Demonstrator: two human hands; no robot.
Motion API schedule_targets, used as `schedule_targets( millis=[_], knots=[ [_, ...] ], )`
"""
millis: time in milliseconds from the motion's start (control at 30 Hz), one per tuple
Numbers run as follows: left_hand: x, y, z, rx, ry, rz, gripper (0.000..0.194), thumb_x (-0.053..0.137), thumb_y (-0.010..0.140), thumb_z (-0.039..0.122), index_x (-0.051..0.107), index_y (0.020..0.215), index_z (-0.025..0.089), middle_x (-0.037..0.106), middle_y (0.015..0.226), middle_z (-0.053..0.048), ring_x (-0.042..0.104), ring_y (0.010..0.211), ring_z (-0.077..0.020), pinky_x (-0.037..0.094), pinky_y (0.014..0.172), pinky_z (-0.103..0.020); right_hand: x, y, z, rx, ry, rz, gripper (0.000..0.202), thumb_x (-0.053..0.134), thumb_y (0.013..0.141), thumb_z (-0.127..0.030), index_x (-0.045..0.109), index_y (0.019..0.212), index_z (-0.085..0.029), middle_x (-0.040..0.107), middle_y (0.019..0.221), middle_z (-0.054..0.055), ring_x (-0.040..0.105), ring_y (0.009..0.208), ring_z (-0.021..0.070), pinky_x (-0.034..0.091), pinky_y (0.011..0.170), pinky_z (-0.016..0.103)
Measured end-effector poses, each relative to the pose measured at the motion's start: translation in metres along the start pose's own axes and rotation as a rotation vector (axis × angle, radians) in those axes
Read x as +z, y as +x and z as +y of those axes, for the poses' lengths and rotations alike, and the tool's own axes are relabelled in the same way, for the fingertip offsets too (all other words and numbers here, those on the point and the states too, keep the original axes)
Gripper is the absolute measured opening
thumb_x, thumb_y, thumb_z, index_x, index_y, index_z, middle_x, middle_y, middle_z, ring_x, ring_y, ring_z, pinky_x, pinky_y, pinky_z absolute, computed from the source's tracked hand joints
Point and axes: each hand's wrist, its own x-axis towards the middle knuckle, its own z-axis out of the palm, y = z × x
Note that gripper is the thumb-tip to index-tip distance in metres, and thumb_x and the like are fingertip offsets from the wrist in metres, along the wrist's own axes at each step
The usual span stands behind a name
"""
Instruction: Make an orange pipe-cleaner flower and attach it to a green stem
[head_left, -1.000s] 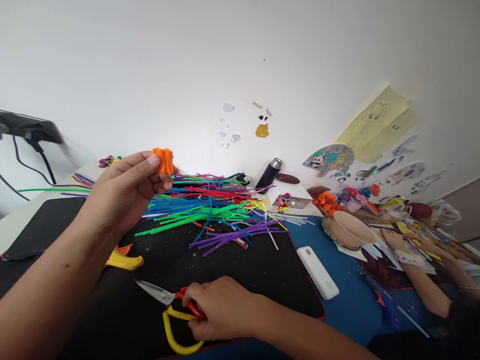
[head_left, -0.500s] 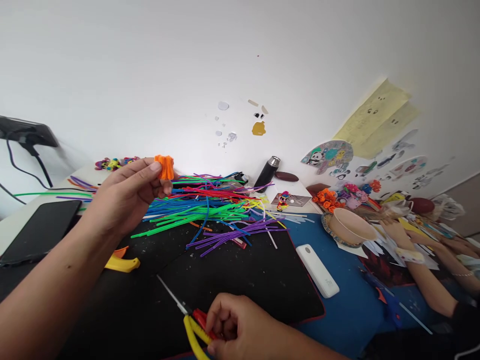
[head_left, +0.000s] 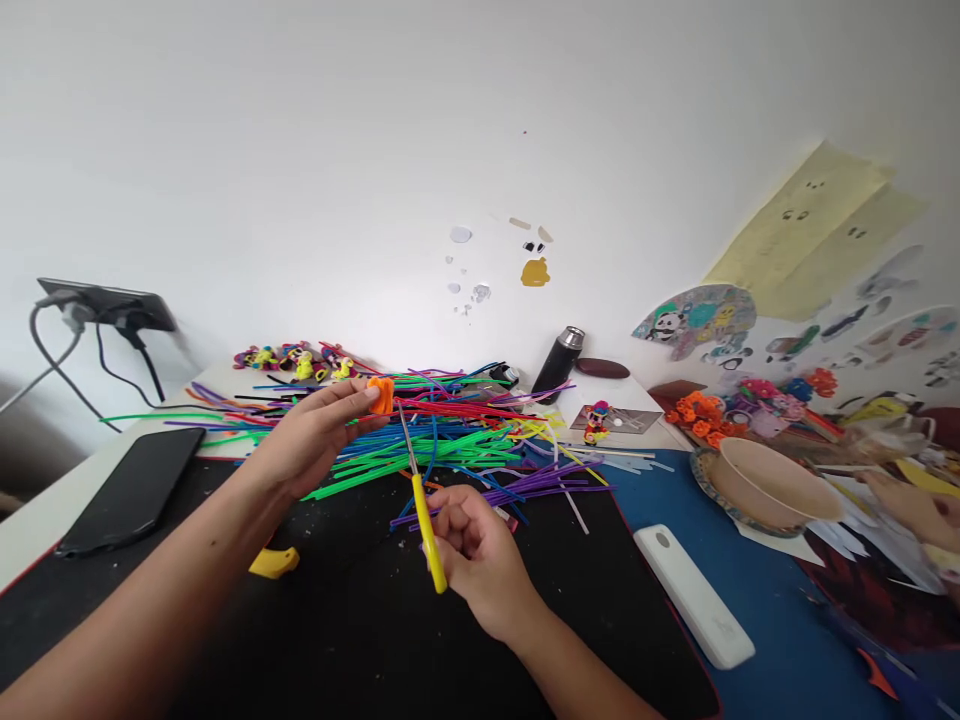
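Reaches in from the lower left with the forearm slanting upward, thumb side uppermost on the left hand (head_left: 319,430). Pinches an orange pipe-cleaner bundle (head_left: 382,396) between left thumb and forefinger, closed narrow, with the remaining fingers curled below. Comes in from the lower right with the other forearm, raising the right hand (head_left: 476,545) nearer the body and lower than the left fingertips. Curls right fingers around the yellow handle of the scissors (head_left: 418,495), tilted upright, tip just beside the bundle's right edge. Cannot tell contact from a narrow gap there, nor the spread of the blades, seen nearly edge-on.

Faces a heap of pipe cleaners (head_left: 420,450) beneath and beyond the left fingertips, with purple stems (head_left: 544,484) just behind the right fingers. Meets the white wall (head_left: 360,200) farther past both sets of fingers. Leaves room over the black mat (head_left: 352,640) between the forearms, on the near side of the fingers. Shows a yellow plastic tool (head_left: 274,562) below the left wrist, partly hidden by that forearm. Finds a black phone (head_left: 135,490) left of the left fingers, beside the mat's left edge, and a white power bank (head_left: 694,597) right of the right fingers, just past the mat's right edge.
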Motion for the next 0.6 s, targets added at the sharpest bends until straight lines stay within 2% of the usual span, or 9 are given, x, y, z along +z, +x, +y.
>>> schedule_targets(
  millis=[67,133,233,300,367,467,600],
  knots=[
    [0.0,0.001,-0.004,-0.097,0.005,-0.033,0.042,0.103,0.066,0.045,0.082,0.092,0.018,0.08,0.109,-0.01,0.076,0.104,-0.0282,0.066,0.085,-0.036,0.0,0.014,0.002,-0.006,0.04,0.024,0.048,0.096,0.079,-0.041,0.066,0.111,-0.023,0.057,0.077,-0.006,0.051,0.063,0.0102,0.041,0.057,0.021],
    [0.001,0.001,-0.006,-0.19,-0.006,-0.079,0.044,0.102,0.068,0.044,0.082,0.097,0.018,0.081,0.116,-0.012,0.079,0.104,-0.0308,0.067,0.087,-0.038,-0.002,0.026,0.005,0.016,0.092,0.056,0.05,0.097,0.076,-0.042,0.066,0.111,-0.023,0.057,0.077,-0.006,0.05,0.059,0.0094,0.035,0.049,0.019],
    [0.003,-0.001,-0.011,-0.293,-0.018,-0.125,0.043,0.102,0.069,0.041,0.082,0.1,0.018,0.081,0.121,-0.014,0.08,0.105,-0.0318,0.068,0.09,-0.039,-0.002,0.04,0.01,0.064,0.158,0.073,0.053,0.097,0.075,-0.043,0.065,0.112,-0.022,0.058,0.076,-0.006,0.044,0.051,0.0066,0.026,0.042,0.017],
    [0.005,-0.001,-0.015,-0.332,-0.024,-0.152,0.043,0.102,0.069,0.041,0.083,0.099,0.017,0.081,0.122,-0.015,0.08,0.106,-0.0315,0.068,0.092,-0.038,-0.002,0.045,0.012,0.079,0.178,0.054,0.054,0.098,0.075,-0.042,0.065,0.112,-0.021,0.059,0.075,-0.007,0.043,0.049,0.0055,0.025,0.04,0.017],
    [0.006,-0.001,-0.019,-0.329,-0.031,-0.174,0.043,0.101,0.07,0.044,0.083,0.1,0.017,0.081,0.123,-0.015,0.079,0.108,-0.0312,0.067,0.093,-0.038,-0.001,0.049,0.01,0.08,0.18,0.007,0.052,0.097,0.076,-0.041,0.065,0.112,-0.021,0.059,0.073,-0.007,0.044,0.048,0.0051,0.026,0.04,0.017],
    [0.006,0.0,-0.021,-0.24,-0.022,-0.152,0.043,0.099,0.073,0.049,0.084,0.101,0.019,0.081,0.121,-0.014,0.076,0.111,-0.0309,0.067,0.089,-0.037,0.002,0.055,0.006,0.088,0.177,-0.073,0.053,0.095,0.078,-0.04,0.063,0.115,-0.022,0.062,0.075,-0.007,0.044,0.045,0.0044,0.028,0.04,0.018],
    [0.005,0.001,-0.018,-0.124,0.025,-0.102,0.04,0.099,0.072,0.049,0.083,0.093,0.02,0.079,0.111,-0.011,0.073,0.104,-0.0287,0.065,0.083,-0.036,0.004,0.067,0.004,0.105,0.18,-0.059,0.061,0.095,0.077,-0.046,0.06,0.121,-0.023,0.064,0.075,-0.007,0.049,0.047,0.0071,0.027,0.04,0.018]
  ],
)
